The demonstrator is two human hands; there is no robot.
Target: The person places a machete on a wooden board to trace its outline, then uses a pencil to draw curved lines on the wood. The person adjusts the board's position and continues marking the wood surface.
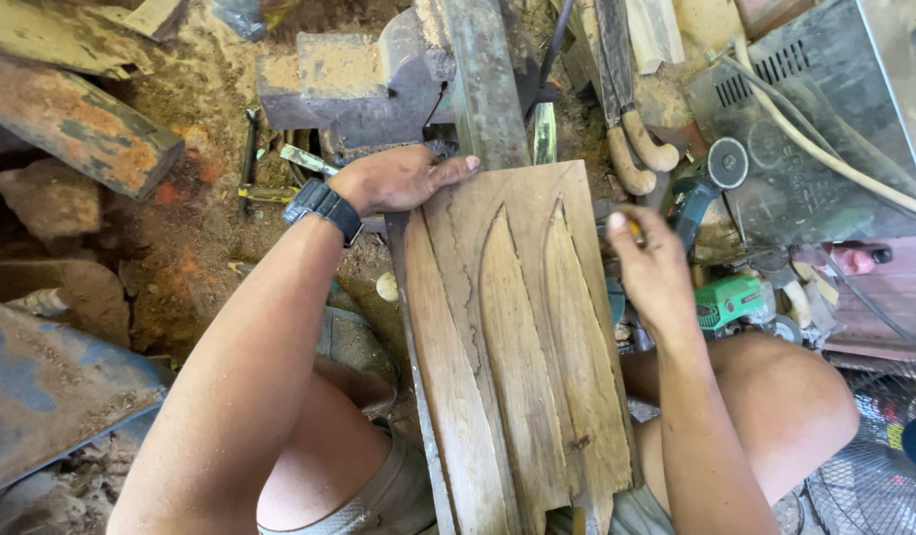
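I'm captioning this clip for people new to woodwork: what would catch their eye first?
A wooden board marked with long pointed blade-like outlines fills the centre, lying over the person's lap. The left hand presses flat on its top left corner, below a rusty metal vise; the right hand grips something small at the right edge, beside a green power tool.

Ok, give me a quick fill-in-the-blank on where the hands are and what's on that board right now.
1. The left hand rests flat on the far ____ corner of the wooden board.
2. The left wrist wears a black ____.
3. The right hand is at the board's ____ edge.
4. The board shows ____ long blade-shaped outlines.

Missing words: left; watch; right; two
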